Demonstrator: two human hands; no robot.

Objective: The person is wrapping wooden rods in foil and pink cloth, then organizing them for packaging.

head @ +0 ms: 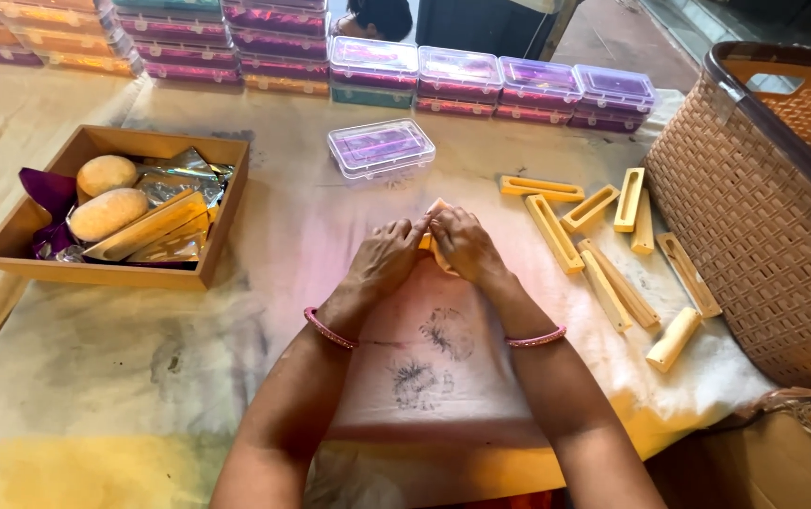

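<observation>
- Meeting at the middle of the tabletop (236, 377), the left hand (385, 259) and right hand (464, 245) close together on one small yellow piece (435, 206), fingertips touching.
- The left hand pinches the piece from its own side; the right hand wraps over most of it, so only a pale tip above the fingers and a sliver between the hands show.
- The piece is held just above the stained cloth covering the tabletop, near the clear plastic box (381, 147) with a purple lining that lies beyond the hands.
- A pink bangle sits on each wrist.
- To the right of the hands, yellow slotted bars (553, 232) lie scattered on the cloth, some touching each other, with a short yellow roll (674, 338) nearest the person.
- A woven tan basket (754, 217) stands at the right edge, just beside those bars.
- To the left, well apart from the hands, a wooden tray (226, 207) holds two rounded yellow lumps, foil wrappers, purple paper and flat yellow pieces.
- Along the far edge, stacks of lidded boxes (462, 80) in purple and orange stand in rows.
</observation>
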